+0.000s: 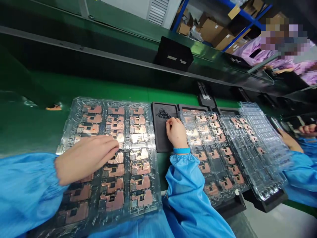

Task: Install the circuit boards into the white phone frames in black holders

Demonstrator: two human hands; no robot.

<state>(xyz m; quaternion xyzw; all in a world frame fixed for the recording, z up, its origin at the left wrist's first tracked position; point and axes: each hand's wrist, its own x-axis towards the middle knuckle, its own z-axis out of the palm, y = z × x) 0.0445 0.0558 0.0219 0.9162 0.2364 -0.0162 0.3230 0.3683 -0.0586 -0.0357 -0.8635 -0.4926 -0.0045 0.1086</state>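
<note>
Black parts (pixel 163 114) lie in a dark tray (pixel 162 141), just beyond the right hand (pixel 176 133): fingertips pressed together, any pinched part indiscernible. Copper-coloured boards (pixel 114 123) lie around and below the left hand (pixel 88 155), whose grip cannot be told.

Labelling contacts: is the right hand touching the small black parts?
Cannot tell: the head view shows the right hand by the small black parts, but any contact is hidden.

The green bench (pixel 104 87) carries a clear compartmented tray (pixel 127 172) and, beside it, a black tray (pixel 162 137).
</note>
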